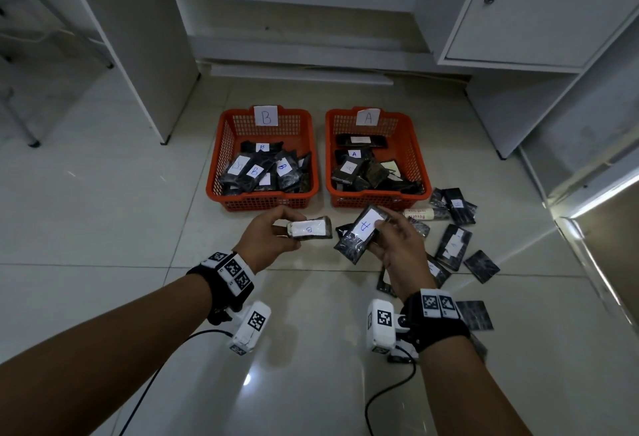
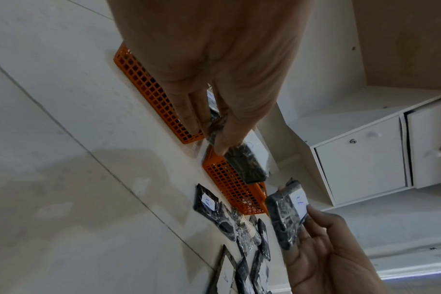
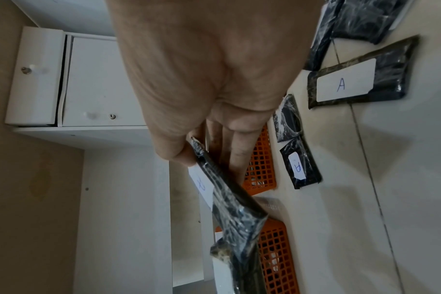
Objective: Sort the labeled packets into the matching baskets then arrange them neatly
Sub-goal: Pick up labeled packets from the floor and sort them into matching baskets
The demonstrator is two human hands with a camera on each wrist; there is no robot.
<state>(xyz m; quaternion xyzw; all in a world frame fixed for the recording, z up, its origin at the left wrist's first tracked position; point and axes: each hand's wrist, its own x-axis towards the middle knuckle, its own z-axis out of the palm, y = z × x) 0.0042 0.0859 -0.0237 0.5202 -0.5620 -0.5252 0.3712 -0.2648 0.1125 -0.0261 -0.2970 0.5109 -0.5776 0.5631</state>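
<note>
Two orange mesh baskets stand side by side on the floor: basket B (image 1: 221,155) on the left and basket A (image 1: 420,159) on the right, each holding several black packets with white labels. My left hand (image 1: 268,233) pinches a black packet labelled B (image 1: 309,228) (image 2: 247,165) just in front of basket B. My right hand (image 1: 397,249) grips a black packet labelled A (image 1: 361,233) (image 3: 229,201) in front of basket A. Several loose packets (image 1: 453,245) (image 3: 353,79) lie on the floor to the right.
White cabinets with doors (image 1: 525,10) stand behind and right of the baskets, and a white panel leg (image 1: 162,55) stands at the left. A small cream tube (image 1: 420,213) lies among the loose packets. Cables (image 1: 166,359) trail from the wrist cameras over the tiled floor.
</note>
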